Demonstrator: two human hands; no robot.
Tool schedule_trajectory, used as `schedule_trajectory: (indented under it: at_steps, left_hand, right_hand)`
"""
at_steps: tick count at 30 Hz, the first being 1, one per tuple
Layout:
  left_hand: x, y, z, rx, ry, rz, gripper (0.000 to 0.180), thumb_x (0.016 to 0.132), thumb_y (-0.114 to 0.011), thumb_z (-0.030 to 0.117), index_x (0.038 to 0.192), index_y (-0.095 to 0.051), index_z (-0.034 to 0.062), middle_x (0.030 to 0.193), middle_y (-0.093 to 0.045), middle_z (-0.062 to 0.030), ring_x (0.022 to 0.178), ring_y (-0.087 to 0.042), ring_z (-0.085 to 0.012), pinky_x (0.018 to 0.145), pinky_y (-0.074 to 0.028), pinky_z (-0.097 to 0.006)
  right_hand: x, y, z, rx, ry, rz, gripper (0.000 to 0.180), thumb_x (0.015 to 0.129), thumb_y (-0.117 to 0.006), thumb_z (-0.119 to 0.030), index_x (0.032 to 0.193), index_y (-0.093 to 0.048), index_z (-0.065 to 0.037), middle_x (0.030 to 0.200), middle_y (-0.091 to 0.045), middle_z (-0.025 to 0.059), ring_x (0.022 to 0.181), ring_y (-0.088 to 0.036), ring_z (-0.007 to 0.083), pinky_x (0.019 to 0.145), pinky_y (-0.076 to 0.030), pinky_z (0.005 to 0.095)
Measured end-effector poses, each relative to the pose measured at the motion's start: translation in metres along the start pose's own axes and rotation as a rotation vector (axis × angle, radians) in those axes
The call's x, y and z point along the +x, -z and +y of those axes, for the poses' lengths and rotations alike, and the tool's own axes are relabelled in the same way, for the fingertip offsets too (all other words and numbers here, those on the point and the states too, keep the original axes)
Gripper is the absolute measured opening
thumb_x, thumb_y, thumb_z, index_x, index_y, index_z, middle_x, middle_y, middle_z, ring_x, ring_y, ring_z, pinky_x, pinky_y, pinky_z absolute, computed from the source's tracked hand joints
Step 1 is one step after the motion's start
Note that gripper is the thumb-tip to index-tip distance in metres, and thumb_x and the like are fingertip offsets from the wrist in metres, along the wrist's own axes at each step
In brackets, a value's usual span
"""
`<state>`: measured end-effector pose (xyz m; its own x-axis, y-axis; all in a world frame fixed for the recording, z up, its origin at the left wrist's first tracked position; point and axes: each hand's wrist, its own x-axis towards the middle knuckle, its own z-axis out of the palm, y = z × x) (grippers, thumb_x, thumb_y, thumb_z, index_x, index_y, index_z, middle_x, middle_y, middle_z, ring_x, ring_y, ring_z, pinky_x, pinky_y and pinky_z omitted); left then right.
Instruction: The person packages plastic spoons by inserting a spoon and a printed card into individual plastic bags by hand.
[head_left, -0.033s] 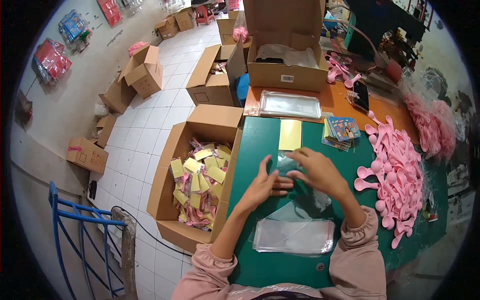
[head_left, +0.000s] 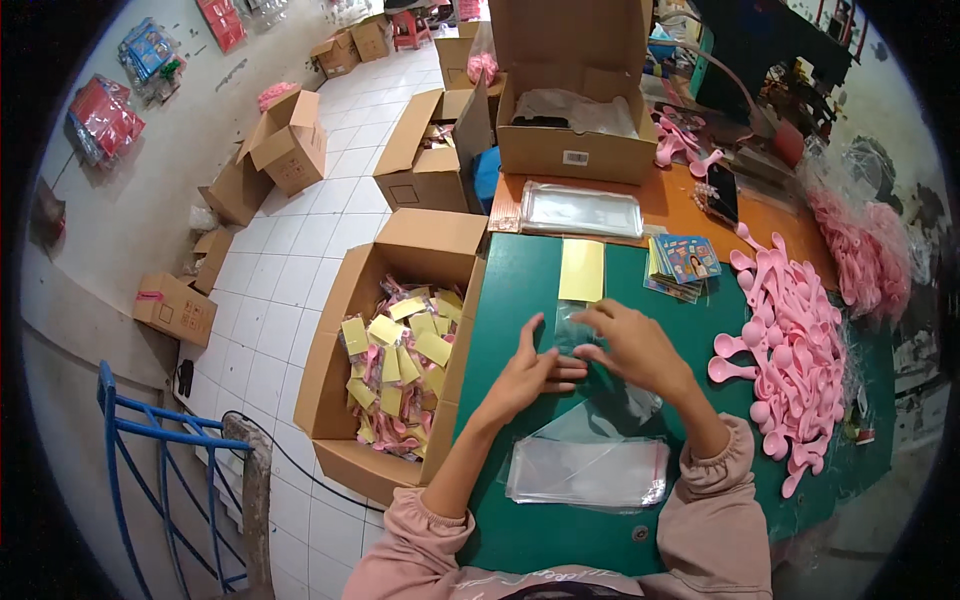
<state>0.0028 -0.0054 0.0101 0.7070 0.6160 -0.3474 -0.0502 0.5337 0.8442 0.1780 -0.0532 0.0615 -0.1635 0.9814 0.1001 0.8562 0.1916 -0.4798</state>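
Note:
A yellow card (head_left: 583,270) lies inside the upper end of a narrow clear plastic bag (head_left: 568,325) on the green tabletop. My left hand (head_left: 527,380) is beside the bag's lower part, index finger stretched forward and the others pointing right, none closed round anything. Over the bag's right side, my right hand (head_left: 640,345) has its thumb and fingers spread; whether the fingertips press on the film I cannot tell. Closer to me, a loose clear bag (head_left: 600,415) slants above a stack of clear bags (head_left: 585,472).
Pink plastic scoops (head_left: 785,350) are heaped at the right. Picture cards (head_left: 685,260) and more clear bags (head_left: 582,212) lie at the back. Left of the table, an open carton (head_left: 335,400) holds packed scoops with yellow cards. An open box (head_left: 575,155) stands behind.

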Motion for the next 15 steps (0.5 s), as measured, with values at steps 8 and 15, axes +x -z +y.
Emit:
schedule_trajectory:
  at_steps: [8,15]
  left_hand:
    - [-0.001,0.0,-0.002,0.306,-0.142,0.12,0.044,0.092,-0.032,0.007,0.133,-0.015,0.0049,0.09,-0.06,-0.016,0.081,-0.064,-0.0227,0.063,-0.055,-0.03]
    - [0.0,0.004,0.003,0.582,-0.295,0.332,0.037,0.092,-0.033,0.008,0.127,-0.025,0.0026,0.07,-0.061,-0.0116,0.06,-0.063,-0.0175,0.05,-0.053,-0.028]
  right_hand:
    - [0.003,-0.038,0.005,0.097,0.007,0.072,0.022,0.073,-0.063,-0.01,0.09,-0.051,-0.002,0.087,-0.049,0.0154,0.083,-0.052,0.0339,0.071,-0.044,0.0405]
    - [0.012,-0.046,0.013,0.199,-0.028,0.039,0.019,0.073,-0.063,-0.011,0.085,-0.052,-0.002,0.086,-0.049,0.015,0.083,-0.051,0.0333,0.071,-0.044,0.0399]
